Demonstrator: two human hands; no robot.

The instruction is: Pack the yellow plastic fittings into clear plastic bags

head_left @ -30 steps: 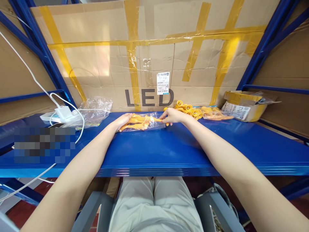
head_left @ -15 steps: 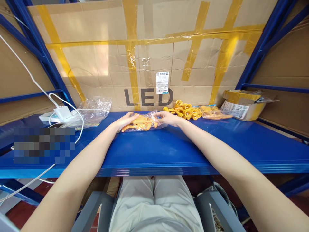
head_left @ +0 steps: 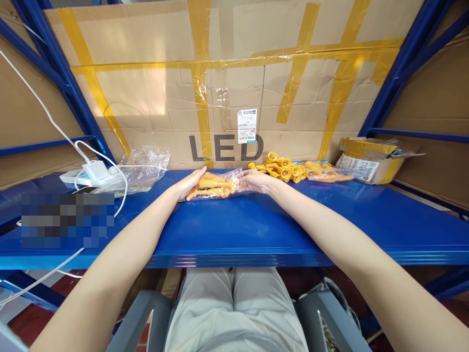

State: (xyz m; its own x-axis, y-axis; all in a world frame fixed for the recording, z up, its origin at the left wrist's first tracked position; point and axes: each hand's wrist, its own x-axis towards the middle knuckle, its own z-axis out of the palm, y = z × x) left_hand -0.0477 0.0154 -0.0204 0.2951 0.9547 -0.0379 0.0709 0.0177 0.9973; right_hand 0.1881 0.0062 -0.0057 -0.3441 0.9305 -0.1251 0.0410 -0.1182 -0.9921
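Observation:
A clear plastic bag (head_left: 214, 187) holding several orange-yellow plastic pieces lies on the blue shelf between my hands. My left hand (head_left: 191, 184) grips its left end, the thumb up along the far side. At the right end, my right hand (head_left: 255, 181) has its fingers closed on the bag's film; the fingertips are partly hidden by the shiny plastic. Behind my right hand sits a loose pile of yellow cup-ended plastic pieces (head_left: 286, 168). Beside that pile lies another filled clear bag (head_left: 326, 172) with similar pieces.
An opened cardboard box (head_left: 366, 161) stands at the back right. Crumpled clear plastic (head_left: 146, 166), a white charger (head_left: 95, 171) and white cables are on the left. A large carton (head_left: 220, 112) marked LED walls off the back of the blue shelf (head_left: 234, 230).
The pieces inside the bag have shifted slightly and lie more lengthwise. My right hand's fingers have turned and spread lower on the bag's right end. My left hand has barely moved.

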